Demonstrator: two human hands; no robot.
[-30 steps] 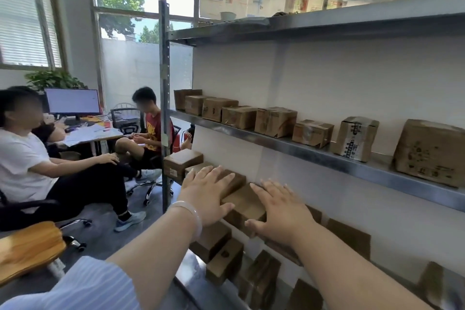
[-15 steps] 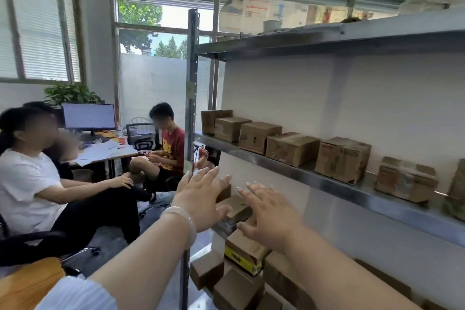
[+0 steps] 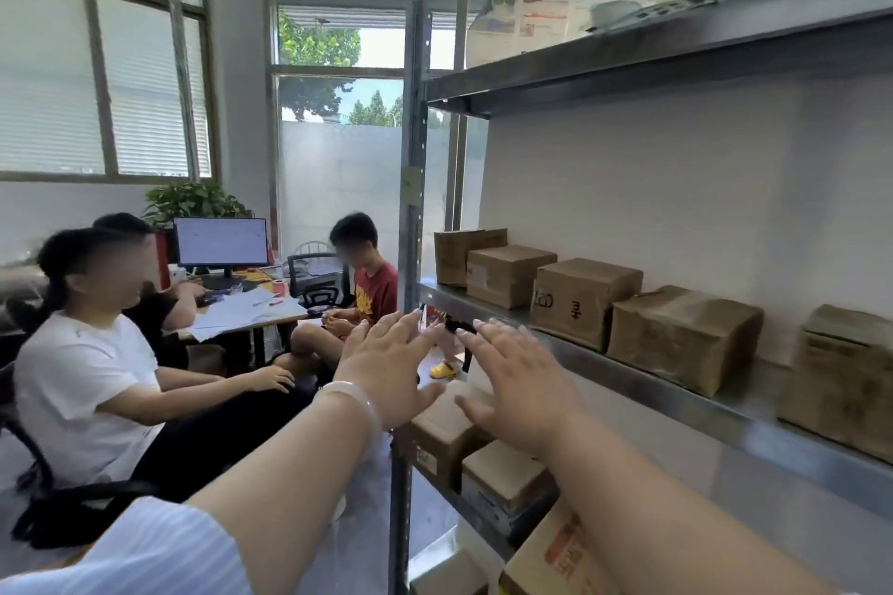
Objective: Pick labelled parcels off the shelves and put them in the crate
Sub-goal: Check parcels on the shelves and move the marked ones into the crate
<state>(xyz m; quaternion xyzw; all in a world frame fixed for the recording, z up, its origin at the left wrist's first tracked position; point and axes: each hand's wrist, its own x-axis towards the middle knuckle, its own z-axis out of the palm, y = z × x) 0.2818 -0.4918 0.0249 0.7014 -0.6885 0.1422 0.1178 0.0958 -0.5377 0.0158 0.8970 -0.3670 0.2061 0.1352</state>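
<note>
Risk: reaching this close to the steel upright (image 3: 410,217), a hand could strike it, or nudge a cardboard parcel (image 3: 582,300) off the shelf right of the upright. The left hand (image 3: 386,370), before the upright, and the right hand (image 3: 519,384), just right of it, are spread flat, holding nothing. No crate is visible.

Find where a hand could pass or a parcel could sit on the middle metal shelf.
Bare metal shows between the crumpled brown cardboard box and the dented brown cardboard box at far right, and along the front of the grey metal shelf. Crowded: the three brown cardboard boxes at the left end stand packed together.
</note>
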